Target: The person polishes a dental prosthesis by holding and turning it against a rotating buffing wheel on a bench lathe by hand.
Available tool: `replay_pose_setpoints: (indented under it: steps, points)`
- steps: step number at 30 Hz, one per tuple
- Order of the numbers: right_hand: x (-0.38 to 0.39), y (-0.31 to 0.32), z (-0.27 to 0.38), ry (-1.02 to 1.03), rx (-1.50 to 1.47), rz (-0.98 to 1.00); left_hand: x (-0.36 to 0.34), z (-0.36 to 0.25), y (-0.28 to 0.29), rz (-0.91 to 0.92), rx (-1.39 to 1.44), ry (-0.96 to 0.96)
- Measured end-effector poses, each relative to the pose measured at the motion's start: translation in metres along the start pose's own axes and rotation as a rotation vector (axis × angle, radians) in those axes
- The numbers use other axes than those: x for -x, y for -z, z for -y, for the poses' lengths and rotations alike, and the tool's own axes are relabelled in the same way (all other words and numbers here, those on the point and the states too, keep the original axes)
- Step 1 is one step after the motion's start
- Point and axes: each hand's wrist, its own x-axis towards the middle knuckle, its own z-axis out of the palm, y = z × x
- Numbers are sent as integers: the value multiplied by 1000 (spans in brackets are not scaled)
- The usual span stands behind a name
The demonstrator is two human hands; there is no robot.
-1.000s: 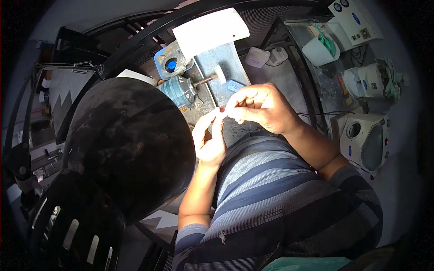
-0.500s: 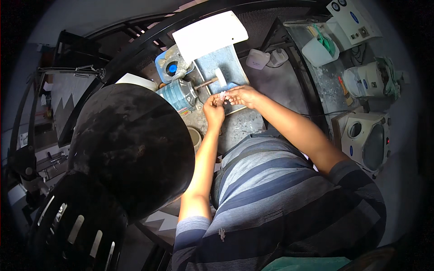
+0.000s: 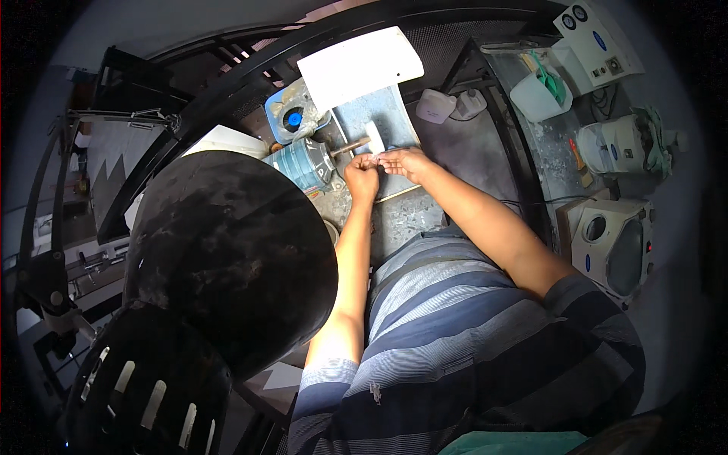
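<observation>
My left hand [image 3: 362, 178] and my right hand [image 3: 405, 162] meet at the fingertips, both closed in a pinch. Between them is a small pale piece [image 3: 378, 158], mostly covered by the fingers and too small to name. Right above the fingertips is a white polishing wheel [image 3: 374, 138], on the shaft [image 3: 350, 147] of a blue-grey bench motor [image 3: 300, 164]. The piece is at the wheel's lower edge; whether they touch I cannot tell. Beneath the wheel lies a dusty tray [image 3: 353, 114] with a raised white hood [image 3: 360, 68] at its far end.
A large black lamp shade [image 3: 235, 258] fills the left foreground beside my left forearm. Left of the tray stands a blue tub [image 3: 274, 120]. On the right are a white bin [image 3: 531, 98], a brush [image 3: 580, 155] and a cream machine [image 3: 610, 243]. Two jugs [image 3: 435, 106] sit beyond the tray.
My hands have closed in on the wheel, and the left fingers have curled further. The small piece is now more hidden. The whole view has shifted slightly.
</observation>
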Motion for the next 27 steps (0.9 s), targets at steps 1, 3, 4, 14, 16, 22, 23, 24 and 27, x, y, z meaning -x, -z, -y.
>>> replay_pose_setpoints:
  steps: [1, 3, 4, 14, 16, 22, 23, 24, 27]
  points:
    - [-3, 1, 1, -7, -8, -7, 0, -2, -1, 2, 1, 3]
    - [-4, 5, -1, -15, -16, -17, -1, -5, -2, 14, -78, -14]
    - [-4, 4, -1, -3, -1, -11, 0, -7, -1, 12, -78, -12]
    - [-8, 3, -4, 15, -9, 16, 5, -30, 6, -43, -300, -180]
    - [-8, 3, -4, 16, -13, 24, 6, -32, 6, -49, -306, -196]
    - [-7, 4, -4, 15, -3, 7, 8, -32, 4, -50, -288, -215]
    - [-6, 3, -4, 16, 5, -2, 8, -31, 4, -57, -285, -204]
    - [-7, 3, -3, 16, 5, -1, 9, -30, 4, -64, -283, -193]
    - [-6, 5, -2, -2, 10, -9, 6, -22, 0, -59, -294, -187]
